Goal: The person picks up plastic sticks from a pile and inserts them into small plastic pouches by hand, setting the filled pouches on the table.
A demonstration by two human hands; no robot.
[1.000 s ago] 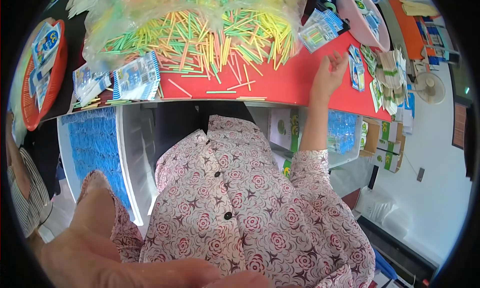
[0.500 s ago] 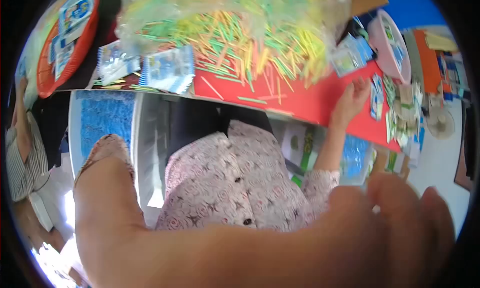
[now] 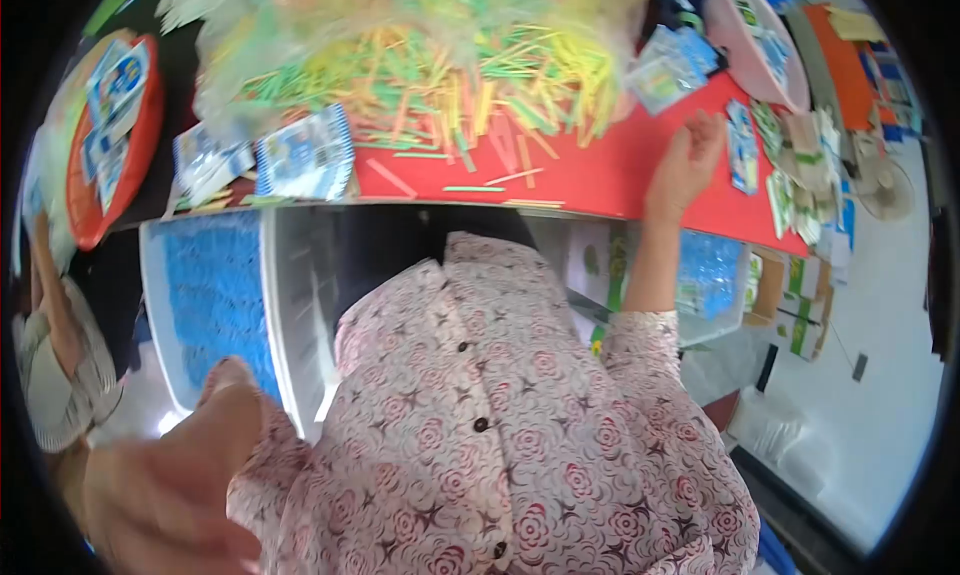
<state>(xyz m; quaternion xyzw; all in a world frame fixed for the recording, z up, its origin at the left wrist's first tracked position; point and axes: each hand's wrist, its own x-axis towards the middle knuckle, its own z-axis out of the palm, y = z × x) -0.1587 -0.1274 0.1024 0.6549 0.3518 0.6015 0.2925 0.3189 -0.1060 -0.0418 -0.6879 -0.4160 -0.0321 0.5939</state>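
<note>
My left hand (image 3: 165, 495) is low at the left, close to the camera and smeared by motion, so its fingers cannot be made out. My right hand (image 3: 690, 155) rests on the red tabletop (image 3: 610, 180), its fingers loosely curled and slightly apart, with nothing visible in them. Just right of it lies a narrow blue-and-white packet (image 3: 741, 147). Behind it are more blue-and-white packets (image 3: 665, 70). A heap of thin coloured sticks (image 3: 440, 95), yellow, green and pink, spills from a clear plastic bag (image 3: 225, 60) across the table's middle.
Two blue-and-white packets (image 3: 305, 155) lie at the table's left edge, beside a red basket (image 3: 150, 125) of packets. A pink basin (image 3: 765, 55) stands at the back right. Below are a white crate with blue contents (image 3: 215, 305) and cardboard boxes (image 3: 805, 300). Another person (image 3: 70, 345) is at far left.
My left arm, which stretched across the front of the view towards the right, has swung back to the lower left. My right hand stays on the red tabletop. The view has shifted slightly.
</note>
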